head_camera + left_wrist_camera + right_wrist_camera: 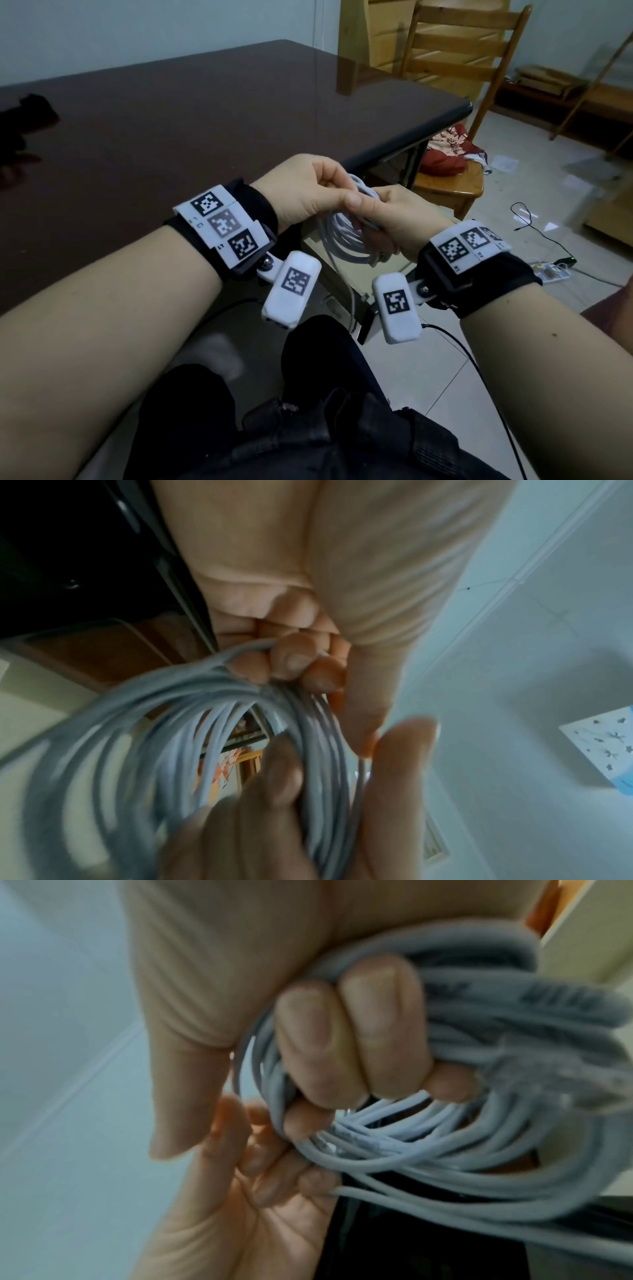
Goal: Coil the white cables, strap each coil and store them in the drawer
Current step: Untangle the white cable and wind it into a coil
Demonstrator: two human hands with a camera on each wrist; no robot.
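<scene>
Your right hand (390,219) clamps the white cable coil (346,236) just off the table (171,120) edge at your twelve o'clock, keeping loops stacked, while your left hand (308,192) pinches the strand to feed another turn

My left hand (308,593) pinches the top of the white cable coil (143,737) with curled fingertips (291,664). My right hand (274,818) grips the coil's lower side, its fingers blurred. A pale wall lies behind.
</scene>
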